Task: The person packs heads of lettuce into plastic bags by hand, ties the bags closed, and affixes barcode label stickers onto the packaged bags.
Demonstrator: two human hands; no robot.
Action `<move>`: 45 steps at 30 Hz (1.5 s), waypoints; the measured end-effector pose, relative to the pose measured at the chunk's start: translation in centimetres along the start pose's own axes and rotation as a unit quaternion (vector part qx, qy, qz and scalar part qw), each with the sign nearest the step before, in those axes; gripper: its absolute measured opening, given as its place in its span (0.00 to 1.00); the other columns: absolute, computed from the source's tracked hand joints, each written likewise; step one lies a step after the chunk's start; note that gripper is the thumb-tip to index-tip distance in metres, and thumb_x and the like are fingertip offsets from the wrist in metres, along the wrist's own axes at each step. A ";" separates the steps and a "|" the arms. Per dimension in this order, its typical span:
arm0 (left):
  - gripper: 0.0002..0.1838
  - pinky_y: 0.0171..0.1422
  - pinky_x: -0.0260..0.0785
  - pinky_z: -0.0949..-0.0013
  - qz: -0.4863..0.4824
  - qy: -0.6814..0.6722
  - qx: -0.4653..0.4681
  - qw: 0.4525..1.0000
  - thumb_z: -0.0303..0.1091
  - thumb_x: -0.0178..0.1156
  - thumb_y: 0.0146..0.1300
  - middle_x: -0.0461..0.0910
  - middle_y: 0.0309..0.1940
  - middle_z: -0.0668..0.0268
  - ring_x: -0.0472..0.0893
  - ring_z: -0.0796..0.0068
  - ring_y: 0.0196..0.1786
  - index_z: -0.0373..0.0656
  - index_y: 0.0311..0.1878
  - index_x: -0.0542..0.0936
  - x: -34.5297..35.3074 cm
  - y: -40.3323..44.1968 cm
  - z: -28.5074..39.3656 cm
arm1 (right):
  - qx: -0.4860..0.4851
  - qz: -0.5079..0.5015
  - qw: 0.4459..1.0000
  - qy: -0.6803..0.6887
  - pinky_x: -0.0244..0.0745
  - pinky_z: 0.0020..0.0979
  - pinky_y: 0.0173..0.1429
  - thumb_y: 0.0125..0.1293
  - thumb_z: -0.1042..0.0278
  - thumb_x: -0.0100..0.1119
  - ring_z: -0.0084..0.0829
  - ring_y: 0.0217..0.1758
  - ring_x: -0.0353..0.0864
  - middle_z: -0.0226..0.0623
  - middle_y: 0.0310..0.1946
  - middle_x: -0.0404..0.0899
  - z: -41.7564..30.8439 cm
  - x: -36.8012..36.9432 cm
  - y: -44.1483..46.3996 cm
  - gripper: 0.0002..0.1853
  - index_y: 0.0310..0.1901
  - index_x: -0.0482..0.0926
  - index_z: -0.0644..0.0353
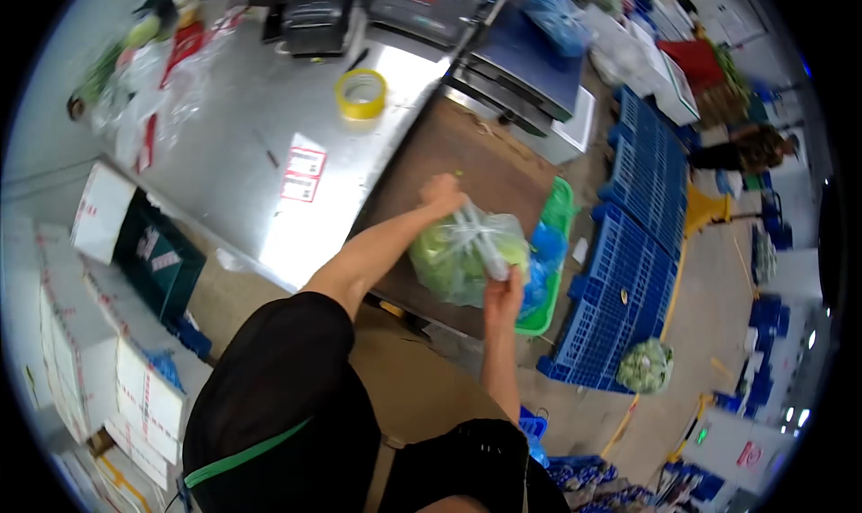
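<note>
1 clear bag of green veg (440,263), on brown bd. (480,149) by green basket (541,318). Roundish, no clear long axis; top gathered, handles pulled diag. I see L hand (442,195) curled on one handle, R hand (505,292) pinching other.

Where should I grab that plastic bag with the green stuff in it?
Probably by the gathered plastic on top of the bag, coming from above. It bunches into narrow strips, easy to pinch, while the bag's body is wide and rounded.
</note>
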State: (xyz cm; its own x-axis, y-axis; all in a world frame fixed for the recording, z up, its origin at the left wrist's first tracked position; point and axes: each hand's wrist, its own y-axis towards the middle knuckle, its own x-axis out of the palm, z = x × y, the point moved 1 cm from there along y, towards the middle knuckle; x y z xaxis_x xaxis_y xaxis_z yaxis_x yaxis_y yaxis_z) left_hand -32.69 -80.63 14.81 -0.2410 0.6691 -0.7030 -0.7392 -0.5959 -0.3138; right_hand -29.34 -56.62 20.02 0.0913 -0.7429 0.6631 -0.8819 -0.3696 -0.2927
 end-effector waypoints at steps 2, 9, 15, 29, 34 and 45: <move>0.14 0.41 0.74 0.59 0.024 -0.041 -0.011 0.999 0.38 0.62 0.47 0.83 0.30 0.53 0.83 0.58 0.37 0.41 0.35 0.85 -0.9 -0.9 1.1 | 0.038 0.006 0.998 0.052 0.70 0.30 0.51 0.66 0.64 0.57 0.27 0.44 0.76 0.33 0.45 0.78 0.9 -0.2 -2.0 0.14 0.48 0.75 0.63; 0.06 0.26 0.63 0.68 -0.440 -0.299 0.043 0.846 0.30 0.56 0.48 0.73 0.17 0.65 0.67 0.75 0.17 0.38 0.23 0.80 -5.2 -2.9 7.6 | 0.139 -0.044 0.879 -0.454 0.63 0.23 0.35 0.61 0.65 0.62 0.18 0.29 0.70 0.24 0.27 0.75 -4.6 1.6 0.5 0.09 0.39 0.78 0.61; 0.11 0.22 0.58 0.73 -0.388 -0.650 -0.311 0.574 0.32 0.48 0.54 0.57 0.11 0.75 0.59 0.81 0.14 0.49 0.18 0.61 2.0 2.5 4.0 | -0.072 0.040 0.941 -0.327 0.61 0.21 0.38 0.60 0.70 0.62 0.17 0.32 0.67 0.24 0.29 0.74 -0.5 2.3 0.1 0.07 0.33 0.80 0.66; 0.15 0.37 0.75 0.67 -0.352 -0.743 -0.154 0.548 0.22 0.49 0.59 0.77 0.44 0.50 0.80 0.65 0.39 0.32 0.50 0.74 -0.9 -3.1 1.3 | 0.016 -0.054 0.998 0.037 0.68 0.37 0.58 0.70 0.46 0.45 0.31 0.49 0.73 0.36 0.54 0.72 -3.0 2.6 1.5 0.29 0.61 0.67 0.63; 0.27 0.50 0.73 0.66 -0.484 -0.620 -0.015 0.618 0.23 0.54 0.59 0.76 0.51 0.57 0.80 0.67 0.45 0.35 0.64 0.66 -2.0 -7.6 4.5 | 0.064 -0.111 0.985 -0.115 0.69 0.37 0.55 0.69 0.37 0.40 0.31 0.50 0.73 0.36 0.56 0.71 -2.4 5.8 2.7 0.35 0.63 0.64 0.62; 0.08 0.41 0.75 0.59 -0.014 -0.243 0.205 0.948 0.25 0.58 0.46 0.82 0.30 0.51 0.82 0.54 0.34 0.38 0.30 0.84 -3.7 -3.4 2.9 | -0.021 -0.093 0.821 -0.563 0.62 0.26 0.41 0.69 0.66 0.52 0.24 0.34 0.65 0.30 0.32 0.71 -1.3 3.9 3.1 0.10 0.33 0.74 0.64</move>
State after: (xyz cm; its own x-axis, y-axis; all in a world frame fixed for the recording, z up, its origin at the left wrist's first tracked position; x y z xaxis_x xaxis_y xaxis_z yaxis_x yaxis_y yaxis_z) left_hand -31.15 -79.82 20.37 -0.4049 0.8676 -0.2886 -0.9080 -0.4186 0.0155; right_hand -32.27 -59.96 22.58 0.5753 -0.7293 -0.3705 -0.8170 -0.5337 -0.2181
